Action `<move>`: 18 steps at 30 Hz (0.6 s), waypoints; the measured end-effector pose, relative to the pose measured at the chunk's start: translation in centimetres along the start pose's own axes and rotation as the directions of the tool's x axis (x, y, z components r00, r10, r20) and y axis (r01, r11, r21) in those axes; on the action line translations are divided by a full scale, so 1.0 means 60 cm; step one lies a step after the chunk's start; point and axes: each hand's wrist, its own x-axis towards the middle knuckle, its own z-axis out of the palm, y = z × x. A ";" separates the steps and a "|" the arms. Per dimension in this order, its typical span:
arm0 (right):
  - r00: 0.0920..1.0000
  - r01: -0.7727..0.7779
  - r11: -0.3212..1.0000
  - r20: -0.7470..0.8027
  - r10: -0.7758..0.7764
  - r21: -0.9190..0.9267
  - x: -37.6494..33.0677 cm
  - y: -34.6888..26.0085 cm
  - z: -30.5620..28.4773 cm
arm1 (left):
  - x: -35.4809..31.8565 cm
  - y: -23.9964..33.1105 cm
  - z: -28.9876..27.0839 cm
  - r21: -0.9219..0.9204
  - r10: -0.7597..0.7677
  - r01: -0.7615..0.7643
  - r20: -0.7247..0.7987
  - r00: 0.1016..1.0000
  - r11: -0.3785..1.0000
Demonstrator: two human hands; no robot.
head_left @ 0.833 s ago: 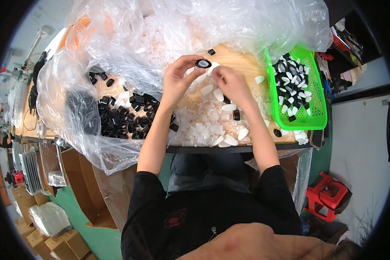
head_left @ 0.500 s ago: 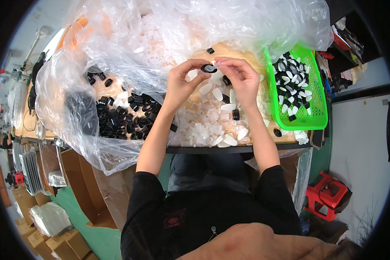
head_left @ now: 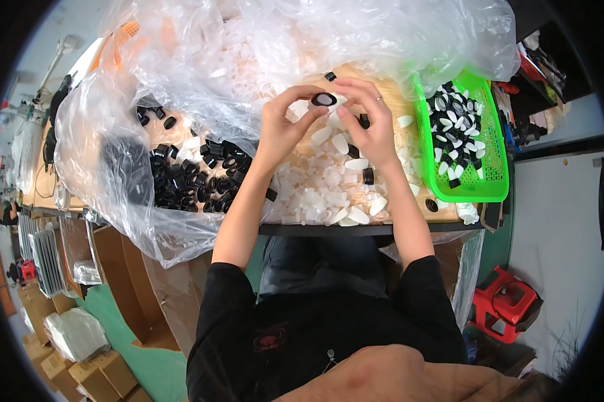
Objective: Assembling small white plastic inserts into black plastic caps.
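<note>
While both bare hands meet above the middle of the wooden worktable [head_left: 389,100], the left hand [head_left: 282,127] and the right hand [head_left: 372,120] together hold a small black ring-shaped cap with a white oval insert [head_left: 324,100]. That cap sits raised over the table, pinched between the left thumb and fingertips on one side and the right fingertips [head_left: 345,87] on the other; both hands are closed on it, and a ring shows on one right finger.

Just below the hands lies a loose heap of white translucent plastic oval pieces [head_left: 325,191], spread across the table toward its near edge, with a few black caps [head_left: 368,175] scattered among them. To the left, inside a large crumpled clear plastic bag [head_left: 148,221], lies a pile of black ring-shaped caps [head_left: 188,181]. To the right, touching the table's far corner, stands a bright green perforated plastic basket [head_left: 493,167] holding mixed black and white assembled pieces [head_left: 457,127]. More clear plastic sheeting [head_left: 302,33] billows behind the hands. A red plastic stool [head_left: 510,305] stands on the floor at lower right, and brown cardboard boxes [head_left: 81,372] lie at lower left.
</note>
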 end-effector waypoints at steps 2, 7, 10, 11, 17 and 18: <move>0.997 -0.075 0.997 0.007 0.075 0.024 -0.006 0.027 -0.011 | 0.004 -0.009 -0.003 -0.015 -0.018 0.017 -0.069 0.997 1.000; 0.855 -0.104 0.927 0.444 0.268 -0.359 -0.018 0.058 -0.016 | 0.012 -0.027 -0.017 -0.057 -0.082 0.070 -0.239 0.968 0.996; 0.837 0.038 0.918 0.515 0.186 -0.394 -0.034 0.067 0.006 | 0.011 -0.033 -0.020 -0.032 -0.118 0.114 -0.246 0.962 0.993; 0.825 0.030 0.914 0.527 0.206 -0.404 -0.036 0.067 0.005 | 0.010 -0.034 -0.018 -0.034 -0.120 0.115 -0.246 0.962 0.993; 0.948 -0.097 0.718 0.156 0.278 -0.689 -0.012 0.102 -0.088 | 0.008 -0.034 -0.022 0.042 -0.114 0.125 -0.205 0.972 0.991; 0.948 -0.099 0.713 0.153 0.280 -0.694 -0.014 0.106 -0.111 | 0.009 -0.033 -0.020 0.062 -0.113 0.125 -0.178 0.977 0.990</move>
